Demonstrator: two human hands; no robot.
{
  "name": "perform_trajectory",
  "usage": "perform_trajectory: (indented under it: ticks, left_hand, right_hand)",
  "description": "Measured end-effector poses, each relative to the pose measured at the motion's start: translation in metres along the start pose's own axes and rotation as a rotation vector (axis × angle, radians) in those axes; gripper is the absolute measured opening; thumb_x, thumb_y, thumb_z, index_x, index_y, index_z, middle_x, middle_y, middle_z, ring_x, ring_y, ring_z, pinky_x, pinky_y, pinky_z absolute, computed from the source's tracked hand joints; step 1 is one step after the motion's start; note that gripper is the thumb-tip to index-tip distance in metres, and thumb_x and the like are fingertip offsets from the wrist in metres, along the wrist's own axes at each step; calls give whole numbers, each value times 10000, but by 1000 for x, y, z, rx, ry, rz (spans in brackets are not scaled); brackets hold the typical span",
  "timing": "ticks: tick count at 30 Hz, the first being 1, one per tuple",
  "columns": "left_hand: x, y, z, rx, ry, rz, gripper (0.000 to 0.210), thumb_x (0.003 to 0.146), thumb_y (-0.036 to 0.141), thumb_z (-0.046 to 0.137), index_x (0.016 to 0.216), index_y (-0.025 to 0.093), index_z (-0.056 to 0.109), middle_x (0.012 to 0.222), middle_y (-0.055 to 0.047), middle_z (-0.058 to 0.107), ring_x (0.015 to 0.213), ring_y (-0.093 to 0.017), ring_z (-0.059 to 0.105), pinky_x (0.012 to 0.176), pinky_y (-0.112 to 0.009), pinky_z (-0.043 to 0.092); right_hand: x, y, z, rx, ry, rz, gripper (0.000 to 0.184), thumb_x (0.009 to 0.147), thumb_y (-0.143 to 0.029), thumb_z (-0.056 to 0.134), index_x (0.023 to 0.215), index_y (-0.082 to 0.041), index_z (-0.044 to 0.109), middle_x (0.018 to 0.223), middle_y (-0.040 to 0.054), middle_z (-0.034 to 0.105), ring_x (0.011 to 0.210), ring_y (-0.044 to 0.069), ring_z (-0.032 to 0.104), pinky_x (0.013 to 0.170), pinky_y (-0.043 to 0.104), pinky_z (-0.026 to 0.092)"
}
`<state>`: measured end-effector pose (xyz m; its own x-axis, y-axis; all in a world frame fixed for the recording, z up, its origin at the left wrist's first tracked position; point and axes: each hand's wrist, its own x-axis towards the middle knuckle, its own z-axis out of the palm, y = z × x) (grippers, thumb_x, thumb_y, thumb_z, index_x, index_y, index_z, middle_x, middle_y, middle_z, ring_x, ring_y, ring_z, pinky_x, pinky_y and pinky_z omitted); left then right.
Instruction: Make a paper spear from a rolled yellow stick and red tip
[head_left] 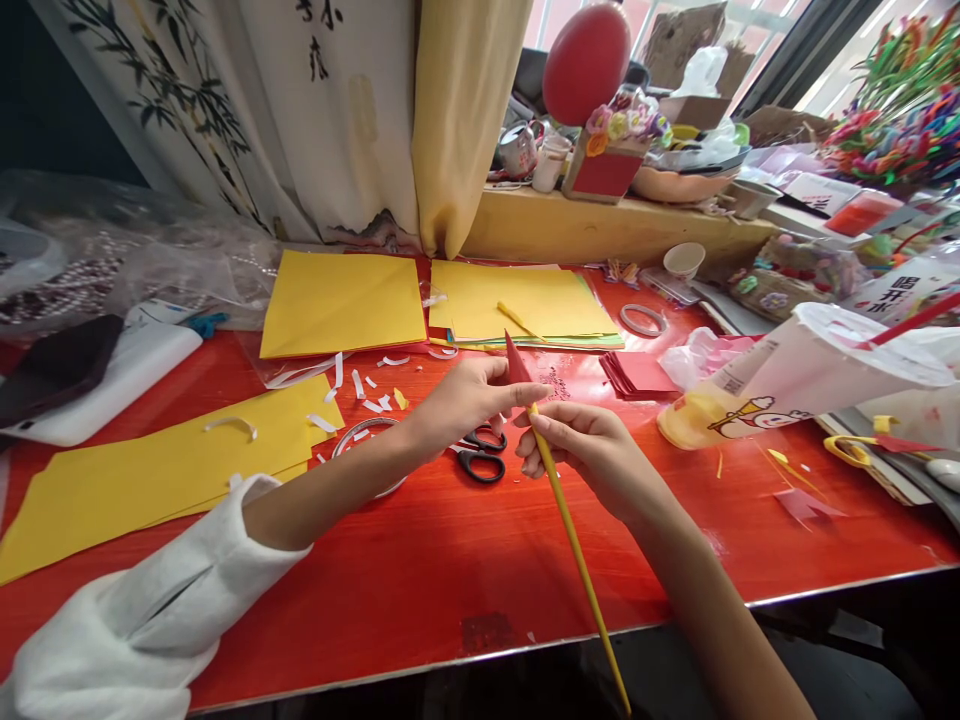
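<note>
My left hand (476, 395) is closed, pinching a small pointed piece of red paper (516, 362) at the upper end of a thin yellow paper stick (576, 545). Its thumb reaches across to the stick's tip. My right hand (589, 450) grips the same stick just below that tip, fingers curled around it. The stick slants down toward me, past the table's front edge. Black-handled scissors (481, 466) lie on the table beneath my hands, beside a ring of tape (349, 432) partly hidden by my left forearm.
Yellow sheets (341, 305) lie at the back, with yellow strips (172, 450) at left. Red paper squares (637, 375) sit right of my hands, near a tilted drink cup (795, 375). White scraps (358, 384) litter the red table (390, 590). The windowsill (547, 225) is crowded.
</note>
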<state>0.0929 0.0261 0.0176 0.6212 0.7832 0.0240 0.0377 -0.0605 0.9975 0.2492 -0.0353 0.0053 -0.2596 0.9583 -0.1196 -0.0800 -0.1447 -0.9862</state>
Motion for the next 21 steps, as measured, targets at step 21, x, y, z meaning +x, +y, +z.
perform_trajectory:
  ticks: [21]
  left_hand:
    - [5,-4,-6,-118,3,35,293,763,417,551,744,124,566,690,-5,533,615,-72,498,561,-206,408]
  right_hand:
    - [1,3,-3,113,-79,15,172,839,-292,521,877,-152,615,702,27,629,569,96,601,559,209,489]
